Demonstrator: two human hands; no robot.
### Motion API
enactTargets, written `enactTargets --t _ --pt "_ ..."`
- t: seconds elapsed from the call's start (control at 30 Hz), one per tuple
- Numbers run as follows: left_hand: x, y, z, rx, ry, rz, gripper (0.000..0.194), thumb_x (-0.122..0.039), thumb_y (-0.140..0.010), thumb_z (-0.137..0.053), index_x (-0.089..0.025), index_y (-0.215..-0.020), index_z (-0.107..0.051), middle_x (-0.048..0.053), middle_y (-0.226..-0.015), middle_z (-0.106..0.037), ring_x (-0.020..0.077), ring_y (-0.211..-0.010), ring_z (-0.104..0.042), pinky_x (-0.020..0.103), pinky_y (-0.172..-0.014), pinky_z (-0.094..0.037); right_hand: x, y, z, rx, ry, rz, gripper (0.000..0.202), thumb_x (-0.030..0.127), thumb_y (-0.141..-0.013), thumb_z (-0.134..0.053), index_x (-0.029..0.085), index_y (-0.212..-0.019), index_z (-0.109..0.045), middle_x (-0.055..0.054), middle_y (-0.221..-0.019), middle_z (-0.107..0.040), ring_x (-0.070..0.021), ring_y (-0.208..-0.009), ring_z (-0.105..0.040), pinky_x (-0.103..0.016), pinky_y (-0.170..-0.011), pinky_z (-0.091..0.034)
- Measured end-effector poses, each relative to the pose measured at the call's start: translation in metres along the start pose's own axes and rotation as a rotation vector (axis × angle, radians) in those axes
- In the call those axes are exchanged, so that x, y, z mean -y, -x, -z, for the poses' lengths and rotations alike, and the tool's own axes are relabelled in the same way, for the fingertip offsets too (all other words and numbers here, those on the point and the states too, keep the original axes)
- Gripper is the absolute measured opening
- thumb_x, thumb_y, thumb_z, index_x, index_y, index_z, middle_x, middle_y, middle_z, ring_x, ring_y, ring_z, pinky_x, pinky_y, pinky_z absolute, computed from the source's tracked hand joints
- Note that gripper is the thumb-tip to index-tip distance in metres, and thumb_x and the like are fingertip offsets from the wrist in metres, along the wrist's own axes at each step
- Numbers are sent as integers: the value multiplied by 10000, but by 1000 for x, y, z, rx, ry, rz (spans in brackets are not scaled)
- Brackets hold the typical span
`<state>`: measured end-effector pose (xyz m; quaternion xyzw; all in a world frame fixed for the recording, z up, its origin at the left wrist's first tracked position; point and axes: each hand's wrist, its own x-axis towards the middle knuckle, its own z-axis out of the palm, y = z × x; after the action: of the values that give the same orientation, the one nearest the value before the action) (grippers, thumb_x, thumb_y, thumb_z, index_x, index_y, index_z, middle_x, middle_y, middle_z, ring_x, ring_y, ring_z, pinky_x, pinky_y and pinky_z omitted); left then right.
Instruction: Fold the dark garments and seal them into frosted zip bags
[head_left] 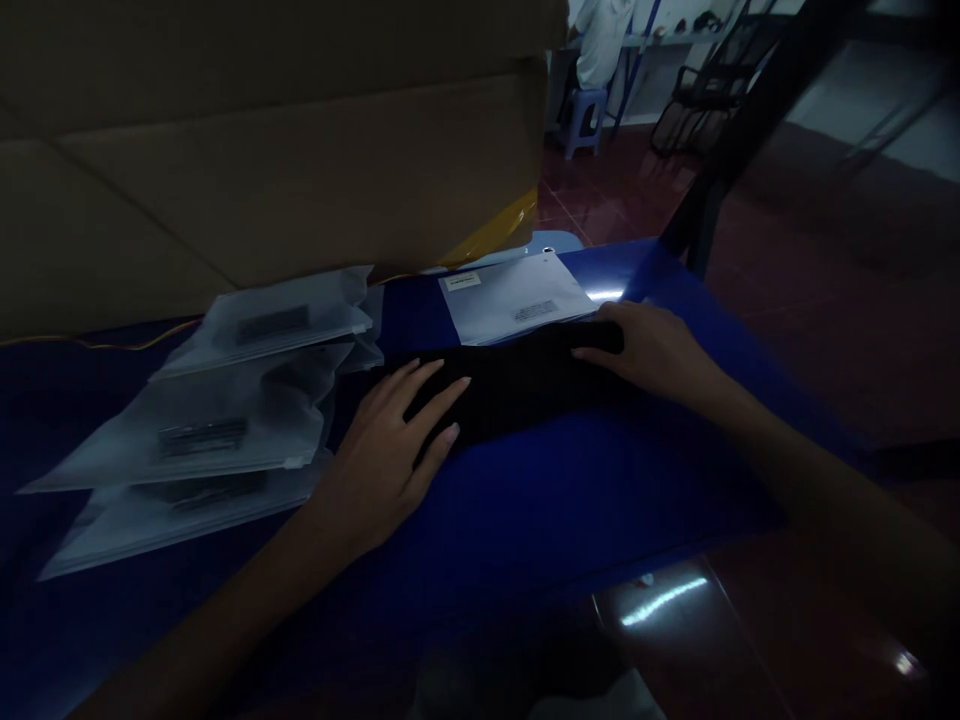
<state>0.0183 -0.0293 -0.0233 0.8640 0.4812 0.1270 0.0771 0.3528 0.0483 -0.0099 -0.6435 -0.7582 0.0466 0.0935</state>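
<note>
A black piece of folded cloth lies lengthwise on the blue table; the dark picture hides what kind of garment it may be. My left hand rests flat on its left end with the fingers spread. At the other end, my right hand pinches the cloth between thumb and fingers. Just behind the cloth lies a flat white plastic bag with a small label and a printed patch. Left of my left hand, several frosted zip bags with dark print are piled overlapping.
Large cardboard boxes stand along the table's back left, with yellow tape at a lower corner. A dark metal post rises by the right edge. Farther off, a person sits on a blue stool near a black chair.
</note>
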Motion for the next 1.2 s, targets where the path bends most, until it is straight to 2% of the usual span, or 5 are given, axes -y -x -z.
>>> enactTargets --t 0.3,0.43,0.6,0.8,1.2 --pt "8 0 -12 -62 -171 -73 512 -401 -1115 -397 -262 -1595 -507 141 -1636 -490 425 -1589 -309 754 -1210 -345 -10 -2 4 100 -137 1 599 643 -862 -707 191 -1255 -731 -123 -1067 -784 -338 -945 -722 -467 -815 -554" --pt "6 0 -7 -25 -164 -70 506 -417 -1095 -426 -318 -1582 -522 112 -1649 -482 449 -1584 -309 833 -1186 -287 -10 -1 17 242 -451 36 561 596 -818 -724 230 -1243 -738 -99 -1180 -772 -318 -1017 -725 -458 -861 -573" --pt "5 1 -8 9 -59 -59 507 -422 -1075 -467 -340 -1571 -530 91 -1678 -443 436 -1607 -265 826 -1189 -296 -9 4 33 443 -965 -92 288 286 -714 -691 248 -997 -730 -31 -876 -746 -223 -780 -678 -303 -610 -516" --pt "-8 3 -8 62 197 -46 515 -466 -1064 -525 -386 -1573 -505 21 -1727 -367 396 -1638 -201 758 -1238 -302 4 11 26 573 -1425 -44 552 314 -737 -842 296 -1260 -666 -9 -1065 -770 -184 -841 -729 -281 -730 -590" --pt "-20 7 6 -4 631 49 792 -694 -1054 -431 -427 -1710 -77 32 -1791 -205 363 -1622 -280 616 -1269 -376 44 34 5 621 -1324 296 742 449 -1035 -424 291 -1700 -135 -152 -1465 -653 -286 -1266 -699 -494 -1007 -594"
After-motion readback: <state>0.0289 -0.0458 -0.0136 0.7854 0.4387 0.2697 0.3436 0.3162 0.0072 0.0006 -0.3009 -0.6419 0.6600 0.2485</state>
